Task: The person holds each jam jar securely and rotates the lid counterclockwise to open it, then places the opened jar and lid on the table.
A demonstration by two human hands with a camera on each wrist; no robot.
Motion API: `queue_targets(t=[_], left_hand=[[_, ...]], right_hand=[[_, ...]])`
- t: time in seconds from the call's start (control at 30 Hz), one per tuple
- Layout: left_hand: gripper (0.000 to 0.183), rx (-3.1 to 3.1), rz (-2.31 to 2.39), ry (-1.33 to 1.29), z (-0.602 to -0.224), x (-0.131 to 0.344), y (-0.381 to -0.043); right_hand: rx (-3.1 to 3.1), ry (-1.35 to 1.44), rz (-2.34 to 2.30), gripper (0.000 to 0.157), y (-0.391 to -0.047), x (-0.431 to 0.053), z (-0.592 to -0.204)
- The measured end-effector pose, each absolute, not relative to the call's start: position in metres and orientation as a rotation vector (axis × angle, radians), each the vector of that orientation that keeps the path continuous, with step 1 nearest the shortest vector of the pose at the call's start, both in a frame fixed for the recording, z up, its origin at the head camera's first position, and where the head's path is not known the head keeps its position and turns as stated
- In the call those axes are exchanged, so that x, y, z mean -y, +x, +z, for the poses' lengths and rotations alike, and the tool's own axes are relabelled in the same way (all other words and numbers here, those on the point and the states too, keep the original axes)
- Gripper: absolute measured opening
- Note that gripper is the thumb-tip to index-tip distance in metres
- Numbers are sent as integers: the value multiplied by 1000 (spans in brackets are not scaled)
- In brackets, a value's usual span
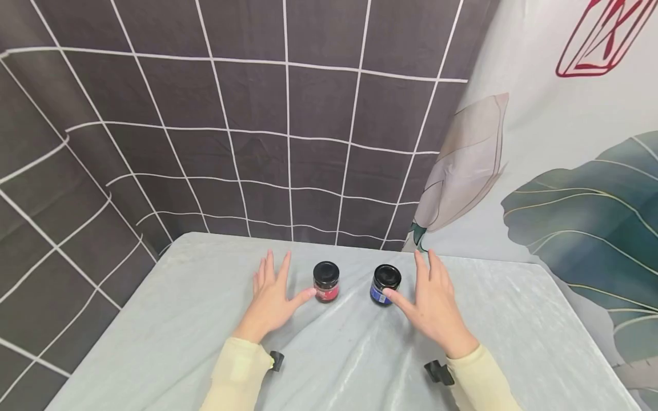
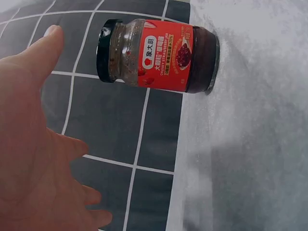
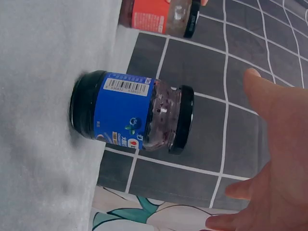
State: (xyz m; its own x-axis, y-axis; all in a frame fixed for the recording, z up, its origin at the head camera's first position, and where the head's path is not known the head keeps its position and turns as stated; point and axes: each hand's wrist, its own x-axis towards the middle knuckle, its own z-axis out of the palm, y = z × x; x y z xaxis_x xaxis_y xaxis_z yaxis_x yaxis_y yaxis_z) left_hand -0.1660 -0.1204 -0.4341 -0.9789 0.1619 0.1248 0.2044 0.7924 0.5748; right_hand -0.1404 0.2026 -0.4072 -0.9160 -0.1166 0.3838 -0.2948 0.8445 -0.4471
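Two glass jam jars with black lids stand upright on the table, a short gap between them. The strawberry jam jar (image 1: 327, 282) has a red label, which faces the left wrist view (image 2: 166, 57). On the other, a blueberry jam jar (image 1: 385, 285), the label is blue with a barcode, plain in the right wrist view (image 3: 122, 108). My left hand (image 1: 271, 301) is beside the red-labelled jar, fingers spread, thumb pointing at it. Fingers extended, my right hand (image 1: 434, 302) is at the right of the blue-labelled jar; its thumb overlaps that jar in the head view.
A pale grey cloth with wrinkles covers the table (image 1: 169, 319). Behind it hangs a dark curtain (image 1: 257, 154) with white grid lines. At the right is a white hanging (image 1: 540, 142) with leaf patterns. Black straps (image 1: 439, 372) sit at the wrists.
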Motion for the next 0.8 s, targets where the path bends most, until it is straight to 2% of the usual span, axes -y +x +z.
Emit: queue_targets(t=[0.8], left_hand=[[100,2868,-1058,-299,-444,112,-163]], right_hand=[[2630,357,764,97,-143,-186,-400]])
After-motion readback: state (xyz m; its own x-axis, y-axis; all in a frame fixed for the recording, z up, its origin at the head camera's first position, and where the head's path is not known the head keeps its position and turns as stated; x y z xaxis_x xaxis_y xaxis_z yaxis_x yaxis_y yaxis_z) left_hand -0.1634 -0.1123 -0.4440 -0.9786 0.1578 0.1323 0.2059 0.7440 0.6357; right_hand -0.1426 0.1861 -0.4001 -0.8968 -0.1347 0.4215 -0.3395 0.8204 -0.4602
